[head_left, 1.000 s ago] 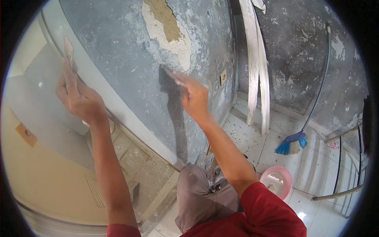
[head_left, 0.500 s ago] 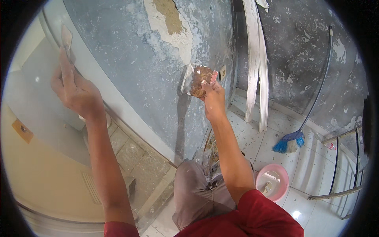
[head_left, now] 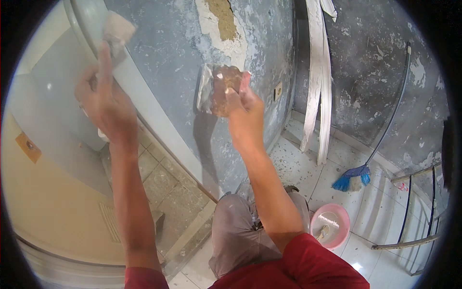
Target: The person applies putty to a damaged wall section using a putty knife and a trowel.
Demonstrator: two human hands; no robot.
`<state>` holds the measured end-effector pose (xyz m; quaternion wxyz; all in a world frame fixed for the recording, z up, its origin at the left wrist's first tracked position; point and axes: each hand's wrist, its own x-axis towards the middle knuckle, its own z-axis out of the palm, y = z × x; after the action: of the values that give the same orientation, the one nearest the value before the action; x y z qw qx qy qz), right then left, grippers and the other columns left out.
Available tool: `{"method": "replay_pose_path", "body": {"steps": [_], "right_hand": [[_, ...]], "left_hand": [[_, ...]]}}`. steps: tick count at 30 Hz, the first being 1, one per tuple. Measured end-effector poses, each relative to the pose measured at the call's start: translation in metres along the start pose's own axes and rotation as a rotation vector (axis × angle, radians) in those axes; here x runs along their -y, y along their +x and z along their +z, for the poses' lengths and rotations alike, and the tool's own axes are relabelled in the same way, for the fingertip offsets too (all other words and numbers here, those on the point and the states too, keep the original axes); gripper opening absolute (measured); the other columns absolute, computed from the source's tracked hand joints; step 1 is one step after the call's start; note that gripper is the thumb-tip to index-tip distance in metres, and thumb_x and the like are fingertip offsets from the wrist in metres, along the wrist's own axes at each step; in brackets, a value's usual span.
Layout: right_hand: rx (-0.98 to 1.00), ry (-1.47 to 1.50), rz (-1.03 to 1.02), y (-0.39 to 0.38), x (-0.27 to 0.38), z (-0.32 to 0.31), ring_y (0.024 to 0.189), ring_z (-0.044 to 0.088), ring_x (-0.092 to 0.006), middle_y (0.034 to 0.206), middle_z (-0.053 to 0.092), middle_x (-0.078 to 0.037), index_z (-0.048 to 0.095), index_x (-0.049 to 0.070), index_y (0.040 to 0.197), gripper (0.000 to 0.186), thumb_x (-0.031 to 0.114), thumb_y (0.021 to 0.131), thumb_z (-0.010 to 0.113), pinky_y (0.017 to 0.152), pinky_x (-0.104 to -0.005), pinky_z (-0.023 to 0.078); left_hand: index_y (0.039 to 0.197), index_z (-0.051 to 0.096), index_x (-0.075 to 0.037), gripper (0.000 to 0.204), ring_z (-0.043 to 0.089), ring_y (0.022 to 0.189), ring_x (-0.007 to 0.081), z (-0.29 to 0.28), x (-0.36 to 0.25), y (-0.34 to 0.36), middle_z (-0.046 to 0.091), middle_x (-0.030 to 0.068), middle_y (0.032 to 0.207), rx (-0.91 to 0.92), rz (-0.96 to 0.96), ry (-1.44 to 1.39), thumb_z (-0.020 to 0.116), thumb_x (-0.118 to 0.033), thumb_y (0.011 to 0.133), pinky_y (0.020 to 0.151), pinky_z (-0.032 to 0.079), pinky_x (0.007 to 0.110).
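Note:
My left hand (head_left: pixel 111 113), somewhat blurred, is closed round a putty knife (head_left: pixel 119 30), its index finger stretched up along the blade. The blade points upward in front of the white door frame. My right hand (head_left: pixel 246 115) grips a broad, rusty-brown scraper (head_left: pixel 226 89), thumb on its face, with whitish paste along the left edge. That scraper is close to the flaking blue-grey wall (head_left: pixel 163 58) and casts a shadow on it; I cannot tell if it touches. Above it a white patch (head_left: pixel 236 48) surrounds a bare tan spot (head_left: pixel 221 19).
A pink basin (head_left: pixel 340 231) with whitish contents stands on the tiled floor, right of my knees. Beyond it a blue broom (head_left: pixel 353 177) leans on the dark wall. White strips (head_left: pixel 315 82) hang in the corner near a socket (head_left: pixel 277 91). A metal-and-wood rack (head_left: pixel 409 243) lies far right.
My right hand has moved left with the scraper, away from the socket. My left hand has shifted right and slightly down, the putty knife's blade now turned broad side into view.

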<state>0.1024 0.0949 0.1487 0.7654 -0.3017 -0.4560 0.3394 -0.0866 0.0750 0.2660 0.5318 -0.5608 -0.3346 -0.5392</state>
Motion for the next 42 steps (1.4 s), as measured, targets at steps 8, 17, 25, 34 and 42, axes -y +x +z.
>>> {"method": "replay_pose_path", "body": {"steps": [8, 17, 25, 34, 42], "right_hand": [[0.038, 0.578, 0.237, -0.033, 0.016, -0.067, 0.105, 0.062, -0.0194, 0.120, 0.060, -0.009, 0.049, -0.002, 0.128, 0.035, 0.006, 0.094, 0.053, 0.091, -0.0397, 0.052], [-0.035, 0.521, 0.150, -0.070, 0.007, -0.080, 0.107, 0.061, -0.0186, 0.120, 0.059, -0.008, 0.048, 0.000, 0.128, 0.034, 0.008, 0.096, 0.054, 0.092, -0.0389, 0.050], [-0.067, 0.444, 0.097, -0.084, 0.010, -0.079, 0.105, 0.061, -0.0191, 0.118, 0.060, -0.009, 0.050, 0.000, 0.124, 0.029, 0.007, 0.097, 0.053, 0.091, -0.0397, 0.050], [-0.078, 0.289, 0.082, -0.101, 0.010, -0.082, 0.105, 0.059, -0.0187, 0.118, 0.059, -0.010, 0.049, -0.003, 0.127, 0.031, 0.007, 0.098, 0.051, 0.093, -0.0391, 0.049], [-0.074, 0.203, 0.090, -0.111, 0.009, -0.089, 0.105, 0.059, -0.0167, 0.116, 0.061, -0.010, 0.051, -0.004, 0.125, 0.029, 0.007, 0.098, 0.053, 0.092, -0.0335, 0.047]], "left_hand": [[0.124, 0.067, -0.014, 0.054, 0.053, 0.080, 0.0236, -0.109, -0.084, -0.117, 0.053, 0.0098, 0.091, 0.638, -0.295, -0.241, 0.057, 0.013, 0.079, 0.069, 0.046, 0.032], [0.125, 0.066, -0.014, 0.054, 0.054, 0.077, 0.0254, -0.118, -0.140, -0.146, 0.047, 0.0117, 0.098, 0.769, -0.544, -0.548, 0.062, 0.010, 0.077, 0.066, 0.048, 0.035], [0.125, 0.065, -0.014, 0.053, 0.054, 0.076, 0.0261, -0.114, -0.152, -0.146, 0.045, 0.0113, 0.096, 0.784, -0.588, -0.582, 0.063, 0.009, 0.077, 0.067, 0.048, 0.036], [0.126, 0.065, -0.013, 0.053, 0.053, 0.074, 0.0262, -0.105, -0.157, -0.138, 0.045, 0.0117, 0.095, 0.750, -0.588, -0.643, 0.061, 0.009, 0.078, 0.066, 0.048, 0.037], [0.127, 0.064, -0.015, 0.054, 0.055, 0.073, 0.0261, -0.094, -0.156, -0.130, 0.046, 0.0120, 0.095, 0.755, -0.496, -0.701, 0.060, 0.008, 0.078, 0.064, 0.048, 0.038]]}}
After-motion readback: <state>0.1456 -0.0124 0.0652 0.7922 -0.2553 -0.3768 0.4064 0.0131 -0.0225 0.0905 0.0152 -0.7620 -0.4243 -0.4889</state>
